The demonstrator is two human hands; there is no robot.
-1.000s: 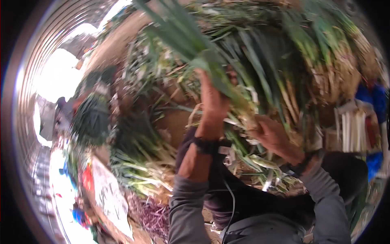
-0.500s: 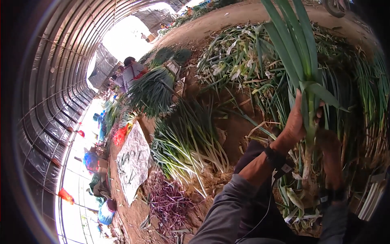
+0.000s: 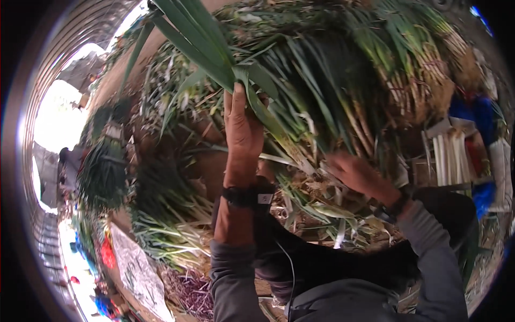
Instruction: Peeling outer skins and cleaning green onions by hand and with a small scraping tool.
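My left hand (image 3: 244, 126) is wrapped round a thick leek (image 3: 201, 45). Its broad green leaves fan out to the upper left, while its pale stem slants down to the right towards the root end. Close to those roots is my right hand (image 3: 357, 174), smeared by motion. Whether its fingers grip the roots I cannot make out. Under both hands lie peeled leaves and husks (image 3: 327, 209) in a loose heap, beside my bent knees.
Long leeks (image 3: 316, 80) lie behind my hands, with tied bundles (image 3: 424, 70) at the upper right. Trimmed white stalks (image 3: 450, 155) stand at the right. To the left are white-stemmed leeks (image 3: 177, 225), purple stalks (image 3: 190, 292) and a pale sheet (image 3: 134, 268).
The view has swung to the right. The leek has tipped from upright to slanting, still in my left hand. My right hand has moved out to the right, by the root end.
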